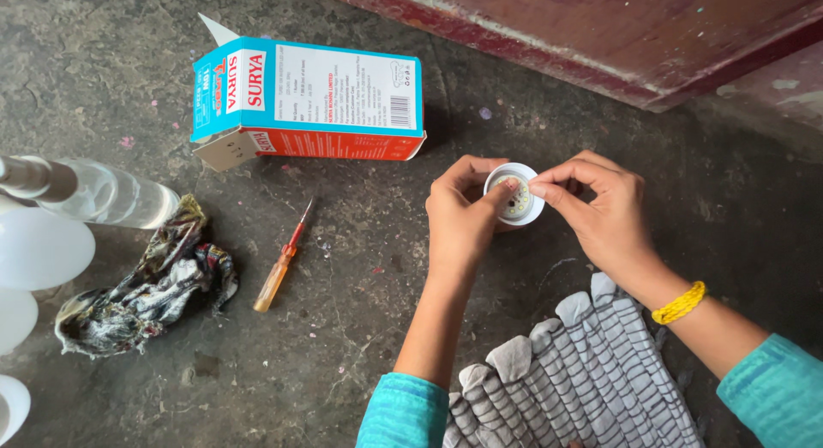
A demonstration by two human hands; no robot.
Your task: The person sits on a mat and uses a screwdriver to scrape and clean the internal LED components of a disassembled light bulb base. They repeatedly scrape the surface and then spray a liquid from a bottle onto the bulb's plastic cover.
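A small round white lamp base [523, 210], with its cover off and a disc of little lights showing inside, is held between both my hands above the dark floor. My left hand [461, 218] cups it from the left, thumb on its rim. My right hand [600, 212] pinches its top edge from the right with thumb and forefinger. A yellow band circles my right wrist.
A blue, white and red carton [309, 101] lies on its side at the back. A small orange-handled screwdriver [283, 261] and a crumpled dark rag [150, 285] lie left. White bulb domes [39, 246] crowd the left edge. A grey patterned cloth [574, 379] lies in front.
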